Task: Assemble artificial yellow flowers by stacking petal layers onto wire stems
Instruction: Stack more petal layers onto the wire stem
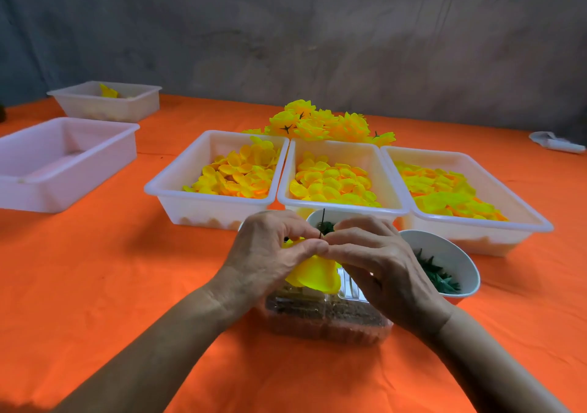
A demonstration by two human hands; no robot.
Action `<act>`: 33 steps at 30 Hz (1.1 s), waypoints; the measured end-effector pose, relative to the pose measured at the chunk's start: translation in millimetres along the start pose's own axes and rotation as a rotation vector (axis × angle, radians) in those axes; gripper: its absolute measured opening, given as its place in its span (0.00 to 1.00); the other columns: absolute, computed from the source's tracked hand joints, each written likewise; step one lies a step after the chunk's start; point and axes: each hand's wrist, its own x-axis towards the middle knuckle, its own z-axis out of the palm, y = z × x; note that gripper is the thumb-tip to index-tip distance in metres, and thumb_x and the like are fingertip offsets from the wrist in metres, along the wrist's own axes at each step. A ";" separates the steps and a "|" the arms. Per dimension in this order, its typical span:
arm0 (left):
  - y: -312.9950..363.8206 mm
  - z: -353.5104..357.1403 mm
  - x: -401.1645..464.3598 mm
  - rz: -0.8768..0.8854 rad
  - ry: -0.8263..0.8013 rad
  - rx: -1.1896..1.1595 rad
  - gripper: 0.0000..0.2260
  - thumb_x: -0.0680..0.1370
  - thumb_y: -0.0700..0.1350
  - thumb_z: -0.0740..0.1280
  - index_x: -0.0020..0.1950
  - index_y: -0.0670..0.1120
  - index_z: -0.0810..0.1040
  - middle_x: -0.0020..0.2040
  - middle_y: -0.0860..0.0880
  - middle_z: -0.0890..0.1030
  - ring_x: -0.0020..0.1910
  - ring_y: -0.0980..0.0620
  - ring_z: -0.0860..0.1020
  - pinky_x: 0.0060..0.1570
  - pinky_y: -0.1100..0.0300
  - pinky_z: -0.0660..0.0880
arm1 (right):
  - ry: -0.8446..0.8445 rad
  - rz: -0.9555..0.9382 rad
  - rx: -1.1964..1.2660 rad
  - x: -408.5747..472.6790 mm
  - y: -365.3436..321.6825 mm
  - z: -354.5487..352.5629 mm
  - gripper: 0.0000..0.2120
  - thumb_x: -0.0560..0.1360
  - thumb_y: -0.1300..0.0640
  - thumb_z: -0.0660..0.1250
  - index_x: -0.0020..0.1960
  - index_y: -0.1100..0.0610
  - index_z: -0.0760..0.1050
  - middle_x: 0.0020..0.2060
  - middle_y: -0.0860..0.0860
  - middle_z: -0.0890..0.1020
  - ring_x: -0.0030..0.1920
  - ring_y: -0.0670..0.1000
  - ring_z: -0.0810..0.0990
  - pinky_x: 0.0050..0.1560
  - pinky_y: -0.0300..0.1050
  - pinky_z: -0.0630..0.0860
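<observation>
The wire stem [321,224] is pinched upright between the left hand [270,250] and right hand [378,253], petal layers [313,274] gathered just below the fingertips.

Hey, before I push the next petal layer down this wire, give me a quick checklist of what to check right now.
1. Wire stem pokes up above the fingers: ok.
2. Left hand grips the yellow petals: ok.
3. Right hand pinches at the wire: ok.
4. Petals centred on the wire: cannot tell, fingers hide the hole.
5. Middle tray stocked with loose petals: ok.
6. Bowl of green pieces beside the right hand: ok.
</observation>
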 end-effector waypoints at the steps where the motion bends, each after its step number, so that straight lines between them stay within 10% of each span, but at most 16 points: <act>1: -2.4 0.2 0.4 -0.013 0.006 -0.033 0.03 0.70 0.42 0.75 0.43 0.45 0.86 0.41 0.51 0.83 0.44 0.54 0.81 0.49 0.51 0.77 | 0.006 0.012 0.015 -1.2 0.8 1.0 0.11 0.78 0.59 0.62 0.52 0.56 0.83 0.49 0.50 0.84 0.51 0.57 0.79 0.49 0.54 0.74; 24: -21.7 13.8 3.2 0.054 0.065 -0.110 0.08 0.67 0.49 0.73 0.31 0.47 0.80 0.34 0.53 0.80 0.36 0.54 0.78 0.39 0.55 0.75 | 0.136 0.192 0.190 -10.6 12.0 -4.0 0.15 0.67 0.74 0.65 0.46 0.59 0.85 0.45 0.54 0.83 0.49 0.56 0.79 0.47 0.44 0.75; 33: -23.7 15.4 6.9 0.057 0.051 -0.141 0.11 0.66 0.48 0.76 0.31 0.44 0.79 0.34 0.52 0.79 0.34 0.58 0.77 0.38 0.65 0.74 | 0.114 0.816 -0.215 -7.4 105.9 -25.2 0.13 0.75 0.62 0.65 0.58 0.56 0.80 0.57 0.56 0.81 0.60 0.59 0.72 0.57 0.49 0.68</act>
